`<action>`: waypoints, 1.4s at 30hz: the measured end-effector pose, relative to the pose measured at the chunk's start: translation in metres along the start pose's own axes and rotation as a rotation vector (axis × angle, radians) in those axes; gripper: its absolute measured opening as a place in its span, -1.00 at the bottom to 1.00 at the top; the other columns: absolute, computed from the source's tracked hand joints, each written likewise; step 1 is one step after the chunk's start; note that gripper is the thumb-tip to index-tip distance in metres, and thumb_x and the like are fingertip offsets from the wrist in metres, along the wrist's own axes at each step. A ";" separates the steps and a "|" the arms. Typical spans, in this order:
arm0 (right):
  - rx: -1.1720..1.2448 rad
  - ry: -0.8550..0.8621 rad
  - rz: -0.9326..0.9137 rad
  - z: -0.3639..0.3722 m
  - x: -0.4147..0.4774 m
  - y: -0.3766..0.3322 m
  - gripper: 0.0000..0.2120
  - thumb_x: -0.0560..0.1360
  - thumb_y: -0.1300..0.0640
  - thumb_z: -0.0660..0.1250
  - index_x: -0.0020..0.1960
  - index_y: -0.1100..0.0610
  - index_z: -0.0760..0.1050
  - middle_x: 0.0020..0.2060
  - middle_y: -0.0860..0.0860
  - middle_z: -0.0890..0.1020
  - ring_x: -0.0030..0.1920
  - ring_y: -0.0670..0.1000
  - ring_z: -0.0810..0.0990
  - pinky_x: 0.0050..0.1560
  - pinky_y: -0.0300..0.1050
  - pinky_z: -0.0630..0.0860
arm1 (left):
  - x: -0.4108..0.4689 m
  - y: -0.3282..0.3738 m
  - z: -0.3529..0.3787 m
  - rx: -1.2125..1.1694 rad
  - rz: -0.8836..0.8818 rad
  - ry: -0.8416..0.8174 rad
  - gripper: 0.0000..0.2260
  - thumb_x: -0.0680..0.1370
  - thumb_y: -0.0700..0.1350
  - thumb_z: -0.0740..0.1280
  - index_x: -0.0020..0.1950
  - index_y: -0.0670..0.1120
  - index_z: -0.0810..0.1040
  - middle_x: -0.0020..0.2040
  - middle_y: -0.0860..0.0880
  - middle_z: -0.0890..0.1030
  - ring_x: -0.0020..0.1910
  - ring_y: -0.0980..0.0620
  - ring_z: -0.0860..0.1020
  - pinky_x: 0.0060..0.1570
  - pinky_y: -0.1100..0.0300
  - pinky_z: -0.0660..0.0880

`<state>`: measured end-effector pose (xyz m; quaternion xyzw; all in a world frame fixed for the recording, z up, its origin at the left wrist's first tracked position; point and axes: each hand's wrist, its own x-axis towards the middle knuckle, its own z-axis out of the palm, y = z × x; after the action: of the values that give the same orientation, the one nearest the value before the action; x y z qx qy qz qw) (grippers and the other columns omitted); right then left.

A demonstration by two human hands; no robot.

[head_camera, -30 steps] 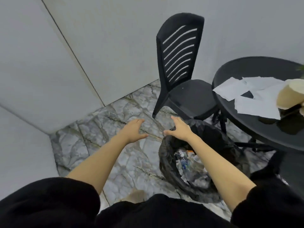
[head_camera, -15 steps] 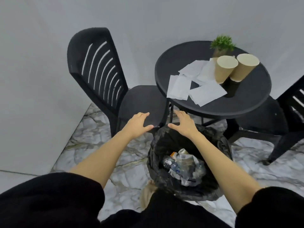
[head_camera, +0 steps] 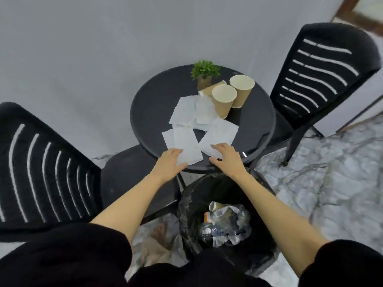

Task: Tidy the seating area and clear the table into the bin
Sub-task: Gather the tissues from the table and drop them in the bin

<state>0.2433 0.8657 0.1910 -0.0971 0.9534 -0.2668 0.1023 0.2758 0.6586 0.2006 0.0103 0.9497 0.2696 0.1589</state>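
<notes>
Spreading across the right and lower parts of the frame, the marble floor (head_camera: 331, 183) is carrying everything else. Two black slatted chairs are flanking the scene: the left chair (head_camera: 47, 172) is filling the lower left, its seat tucked toward the middle, and the right chair (head_camera: 323, 71) is standing at the upper right, its backrest leaning away. Between them, at the centre, the round black counter (head_camera: 153, 100) is sitting with its glossy top catching reflections. Just below it, at the lower centre, the bin (head_camera: 192, 204) lined with a black bag is holding crumpled plastic, a bottle and a cup.

Both bare forearms are reaching up from black sleeves at the bottom edge. The left hand (head_camera: 171, 162) is lying on the near corner of a white paper sheet (head_camera: 186, 143), fingers spread and flat, not gripping. The right hand (head_camera: 226, 157) is resting over the near edge of a second paper sheet (head_camera: 219, 133), fingers open and slightly curled.

More white sheets (head_camera: 185, 110) are lying overlapped further back on the counter. Behind them two paper cups (head_camera: 232, 96) are standing upright, touching each other, and a small green plant (head_camera: 205, 72) is sitting at the far rim.
</notes>
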 end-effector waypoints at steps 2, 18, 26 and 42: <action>-0.002 0.053 0.067 0.002 0.013 -0.002 -0.57 0.52 0.04 0.28 0.37 0.08 0.37 0.34 0.10 0.43 0.33 0.15 0.37 0.31 0.11 0.31 | 0.028 -0.005 -0.008 0.033 0.081 -0.028 -0.48 0.56 0.00 0.23 0.46 -0.13 0.21 0.47 -0.14 0.26 0.44 -0.14 0.22 0.41 0.02 0.19; 0.002 0.242 0.442 0.048 0.040 -0.035 -0.71 0.51 0.20 0.23 0.22 0.10 0.50 0.25 0.06 0.47 0.25 0.12 0.39 0.22 0.03 0.35 | 0.115 -0.056 -0.016 0.104 0.471 -0.132 -0.58 0.49 -0.03 0.33 0.34 -0.04 0.40 0.41 -0.03 0.33 0.40 -0.06 0.25 0.32 0.07 0.32; 0.101 0.354 0.483 0.059 0.030 -0.046 -0.83 0.51 0.26 0.21 -0.01 0.24 0.56 -0.01 0.09 0.55 0.07 0.05 0.47 0.01 -0.09 0.46 | 0.119 -0.053 -0.014 0.088 0.604 -0.090 -0.84 0.55 -0.11 0.22 0.02 -0.12 0.55 0.05 -0.04 0.51 0.07 0.00 0.41 -0.11 0.21 0.40; 0.157 0.542 0.298 0.020 0.100 -0.058 -0.88 0.49 0.24 0.28 -0.03 0.24 0.56 -0.02 0.10 0.54 0.06 0.02 0.46 -0.04 -0.20 0.39 | 0.180 -0.043 -0.071 -0.110 0.690 0.243 -0.85 0.51 -0.19 0.30 0.07 -0.13 0.53 0.05 -0.08 0.53 0.03 0.11 0.41 -0.06 0.21 0.46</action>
<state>0.1595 0.7831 0.1911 0.1266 0.9261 -0.3379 -0.1104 0.0855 0.6048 0.1826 0.2893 0.8865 0.3570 -0.0550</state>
